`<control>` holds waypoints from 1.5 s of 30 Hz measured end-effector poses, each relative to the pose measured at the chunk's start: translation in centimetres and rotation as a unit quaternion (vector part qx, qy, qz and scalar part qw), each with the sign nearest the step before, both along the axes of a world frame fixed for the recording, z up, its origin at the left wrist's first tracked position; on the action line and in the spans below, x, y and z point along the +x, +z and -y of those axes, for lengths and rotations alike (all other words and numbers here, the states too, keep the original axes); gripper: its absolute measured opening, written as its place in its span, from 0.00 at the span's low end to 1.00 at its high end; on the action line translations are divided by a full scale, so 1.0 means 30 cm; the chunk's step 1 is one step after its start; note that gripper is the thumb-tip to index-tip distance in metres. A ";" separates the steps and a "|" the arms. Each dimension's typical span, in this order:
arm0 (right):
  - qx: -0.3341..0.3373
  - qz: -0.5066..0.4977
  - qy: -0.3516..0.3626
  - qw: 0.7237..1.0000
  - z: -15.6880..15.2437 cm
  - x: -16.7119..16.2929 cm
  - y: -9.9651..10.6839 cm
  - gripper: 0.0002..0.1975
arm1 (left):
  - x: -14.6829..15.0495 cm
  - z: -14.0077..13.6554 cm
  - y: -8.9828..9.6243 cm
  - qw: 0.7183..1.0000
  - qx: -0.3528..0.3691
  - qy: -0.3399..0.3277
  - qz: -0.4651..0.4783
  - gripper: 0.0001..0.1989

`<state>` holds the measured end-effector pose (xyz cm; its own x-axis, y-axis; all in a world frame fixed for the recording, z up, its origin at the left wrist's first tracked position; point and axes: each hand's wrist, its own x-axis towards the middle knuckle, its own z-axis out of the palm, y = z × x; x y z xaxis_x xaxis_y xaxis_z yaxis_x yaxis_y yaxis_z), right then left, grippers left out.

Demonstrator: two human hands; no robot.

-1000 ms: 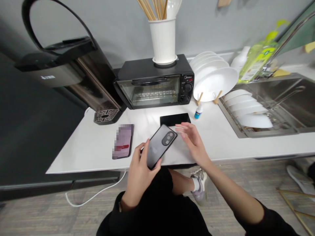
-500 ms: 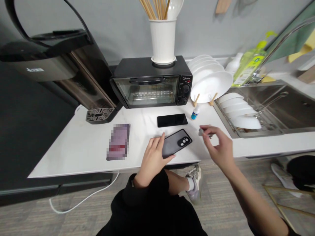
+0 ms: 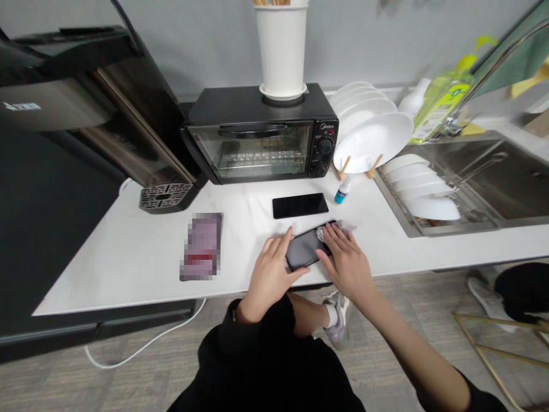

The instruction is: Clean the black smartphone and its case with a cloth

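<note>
On the white counter near its front edge lies a dark-rimmed, translucent phone case (image 3: 303, 250). My left hand (image 3: 270, 272) grips its left end, thumb at the near edge and fingers at the far one. Pressed onto the case's right end, over the camera cut-outs, is my right hand (image 3: 346, 260) with a crumpled pale tissue or cloth (image 3: 321, 233) under its fingers. Behind the case rests a black phone (image 3: 300, 206), dark glass up. A small white bottle with a blue label (image 3: 342, 191) stands to the right of that phone.
A blurred-out purple rectangular item (image 3: 201, 247) lies at left on the counter (image 3: 111, 269). At the back are a drinks machine (image 3: 103, 126), a toaster oven (image 3: 253, 143), a white cup (image 3: 282, 51) and racked plates (image 3: 377, 140). The sink (image 3: 484, 177) with bowls is at right.
My right hand has moved left and down onto the case's right end with the crumpled tissue or cloth. My left hand keeps its hold. The view has shifted slightly.
</note>
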<state>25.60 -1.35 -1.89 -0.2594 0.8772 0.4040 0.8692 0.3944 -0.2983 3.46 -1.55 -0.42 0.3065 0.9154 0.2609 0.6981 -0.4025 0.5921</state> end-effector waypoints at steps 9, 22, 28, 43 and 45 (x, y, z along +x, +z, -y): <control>-0.079 -0.036 0.163 0.983 0.100 -0.174 0.037 0.31 | -0.019 -0.006 -0.007 1.000 -0.008 0.010 -0.025 0.47; -0.003 0.026 -0.023 0.999 0.009 -0.015 -0.007 0.42 | 0.008 -0.017 0.002 1.000 0.015 -0.002 -0.027 0.48; -0.050 -0.011 0.121 0.991 0.089 -0.193 0.022 0.34 | -0.011 -0.005 0.000 0.998 0.001 0.012 -0.056 0.43; 0.017 0.056 -0.045 0.997 -0.001 -0.075 0.006 0.47 | 0.002 -0.006 -0.002 0.999 0.009 -0.021 -0.046 0.48; 0.006 0.043 -0.008 0.999 0.030 -0.155 0.008 0.48 | -0.004 -0.004 -0.005 0.999 0.013 -0.017 -0.048 0.46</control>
